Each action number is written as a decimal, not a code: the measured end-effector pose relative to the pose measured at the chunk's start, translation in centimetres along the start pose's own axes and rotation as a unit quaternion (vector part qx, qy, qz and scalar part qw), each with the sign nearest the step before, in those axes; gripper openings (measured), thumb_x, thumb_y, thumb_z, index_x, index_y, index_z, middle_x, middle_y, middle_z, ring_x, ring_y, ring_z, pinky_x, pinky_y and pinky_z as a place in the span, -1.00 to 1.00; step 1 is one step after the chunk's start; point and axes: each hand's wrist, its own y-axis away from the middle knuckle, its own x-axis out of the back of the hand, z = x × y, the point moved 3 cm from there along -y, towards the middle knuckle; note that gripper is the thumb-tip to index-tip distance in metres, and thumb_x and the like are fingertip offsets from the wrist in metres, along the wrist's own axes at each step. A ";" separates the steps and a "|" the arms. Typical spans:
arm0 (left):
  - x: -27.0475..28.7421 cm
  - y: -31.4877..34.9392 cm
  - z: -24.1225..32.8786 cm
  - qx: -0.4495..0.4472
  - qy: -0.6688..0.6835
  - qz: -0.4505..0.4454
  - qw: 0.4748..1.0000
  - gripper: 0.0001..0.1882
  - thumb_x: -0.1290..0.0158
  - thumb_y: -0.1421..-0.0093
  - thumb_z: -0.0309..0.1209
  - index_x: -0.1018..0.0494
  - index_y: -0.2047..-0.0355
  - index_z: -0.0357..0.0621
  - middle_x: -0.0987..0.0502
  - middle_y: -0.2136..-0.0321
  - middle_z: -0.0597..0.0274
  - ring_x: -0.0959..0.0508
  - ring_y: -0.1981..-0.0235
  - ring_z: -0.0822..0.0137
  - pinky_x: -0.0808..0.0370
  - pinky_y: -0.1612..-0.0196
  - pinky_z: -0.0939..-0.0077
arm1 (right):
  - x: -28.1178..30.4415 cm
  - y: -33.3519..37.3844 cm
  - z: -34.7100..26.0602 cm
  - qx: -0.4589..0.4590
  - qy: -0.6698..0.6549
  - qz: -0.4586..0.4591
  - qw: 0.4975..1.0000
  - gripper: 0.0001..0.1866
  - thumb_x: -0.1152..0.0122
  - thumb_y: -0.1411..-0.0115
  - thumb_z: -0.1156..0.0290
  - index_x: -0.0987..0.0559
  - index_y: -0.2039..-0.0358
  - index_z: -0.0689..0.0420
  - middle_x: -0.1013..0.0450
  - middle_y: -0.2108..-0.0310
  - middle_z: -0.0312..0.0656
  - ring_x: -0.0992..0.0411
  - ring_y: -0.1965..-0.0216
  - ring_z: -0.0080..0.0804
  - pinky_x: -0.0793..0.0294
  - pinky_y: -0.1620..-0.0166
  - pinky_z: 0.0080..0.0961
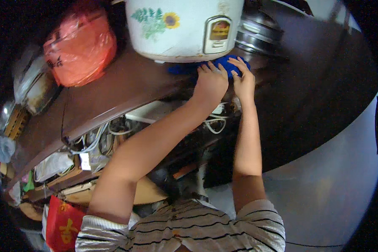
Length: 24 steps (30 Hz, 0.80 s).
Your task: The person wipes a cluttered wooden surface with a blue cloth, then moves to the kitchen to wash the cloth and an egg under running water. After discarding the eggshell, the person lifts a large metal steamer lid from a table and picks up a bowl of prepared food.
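Note:
A crumpled blue cloth (224, 63) lies on the dark brown tabletop (151, 80), just in front of a white rice cooker (176, 35) with a sunflower print. My left hand (212, 80) presses onto the cloth with bent fingers close under the cooker's base. Beside it, my right hand (243, 80) grips the cloth's right part, thumb and fingers curled round it. Part of the cloth is hidden beneath both hands, and its left end sticks out along the cooker's front.
Stacked metal pots (260, 33) stand right of the cooker. On the left sit a red plastic bag (82, 50) and clear-wrapped items. Below the table edge, shelves hold white cables (92, 138) and clutter. A red bag with gold lettering (63, 224) is at the lower left.

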 end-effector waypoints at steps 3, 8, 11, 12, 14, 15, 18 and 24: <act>-1.8 -1.7 2.2 0.002 0.032 0.047 0.998 -0.63 0.02 -0.02 -0.42 -0.44 0.13 -0.28 -0.52 0.20 -0.21 -0.57 0.28 -0.01 -0.51 0.19 0.20 | 1.1 -0.4 2.4 -0.016 0.062 0.031 0.997 -0.55 0.01 -0.01 0.79 -0.51 0.10 0.10 -0.41 -0.02 -0.09 -0.18 -0.21 -0.02 -0.12 -0.25 -0.22; -0.6 0.2 0.1 -0.009 0.091 0.005 0.996 -0.63 0.02 -0.02 -0.44 -0.42 0.12 -0.27 -0.53 0.21 -0.12 -0.55 0.20 0.04 -0.52 0.13 0.29 | 0.2 2.1 -0.6 0.001 0.055 0.022 0.998 -0.56 0.03 -0.05 0.74 -0.48 0.04 0.13 -0.35 -0.08 -0.09 -0.13 -0.25 -0.04 0.00 -0.30 -0.18; 2.6 3.5 -4.4 -0.002 0.066 -0.086 0.994 -0.60 0.03 -0.03 -0.47 -0.40 0.06 -0.22 -0.48 0.12 -0.12 -0.53 0.12 0.02 -0.52 0.13 0.25 | -1.7 3.7 -5.0 0.005 0.027 -0.021 0.999 -0.56 -0.06 -0.04 0.68 -0.50 0.03 0.09 -0.37 -0.07 -0.12 -0.17 -0.23 -0.07 -0.01 -0.29 -0.16; 3.7 4.7 -6.1 -0.011 0.074 -0.067 0.995 -0.58 0.03 -0.03 -0.46 -0.40 0.05 -0.21 -0.47 0.09 -0.11 -0.51 0.09 0.02 -0.52 0.10 0.26 | -2.2 4.1 -6.6 0.032 0.037 -0.036 0.998 -0.55 -0.07 -0.02 0.68 -0.51 0.03 0.09 -0.38 -0.06 -0.14 -0.18 -0.22 -0.08 -0.02 -0.29 -0.14; 6.0 7.6 -9.9 -0.008 0.047 -0.078 0.996 -0.58 0.03 -0.02 -0.46 -0.40 0.05 -0.22 -0.48 0.10 -0.13 -0.53 0.10 0.02 -0.51 0.08 0.27 | -4.3 4.4 -9.7 0.093 0.033 -0.056 0.993 -0.54 -0.10 0.00 0.67 -0.51 0.04 0.07 -0.39 -0.04 -0.16 -0.21 -0.20 -0.09 -0.05 -0.27 -0.10; 7.5 9.4 -12.0 0.004 0.047 -0.077 0.996 -0.59 0.04 -0.03 -0.46 -0.41 0.05 -0.21 -0.48 0.10 -0.14 -0.54 0.11 0.01 -0.51 0.08 0.28 | -6.1 5.0 -11.3 0.130 0.041 -0.059 0.989 -0.55 -0.15 0.02 0.61 -0.52 0.05 0.05 -0.41 -0.02 -0.19 -0.26 -0.15 -0.10 -0.05 -0.25 0.01; 11.4 13.9 -17.8 0.039 0.022 -0.112 0.993 -0.62 0.07 -0.05 -0.48 -0.42 0.08 -0.17 -0.48 0.08 -0.11 -0.55 0.15 -0.01 -0.52 0.12 0.26 | -10.3 6.1 -17.8 0.165 0.066 -0.097 0.979 -0.55 -0.17 0.02 0.55 -0.52 0.05 0.03 -0.42 0.00 -0.19 -0.30 -0.12 -0.09 0.00 -0.24 0.10; 18.9 20.1 -28.4 0.155 0.056 -0.288 0.943 -0.63 0.06 -0.07 -0.42 -0.41 0.07 -0.16 -0.55 0.32 -0.07 -0.55 0.31 -0.05 -0.49 0.24 0.11 | -17.9 8.5 -28.9 0.292 0.103 -0.162 0.937 -0.54 -0.04 -0.06 0.36 -0.45 0.00 0.22 -0.39 -0.02 0.02 -0.31 -0.06 0.10 -0.11 -0.17 0.11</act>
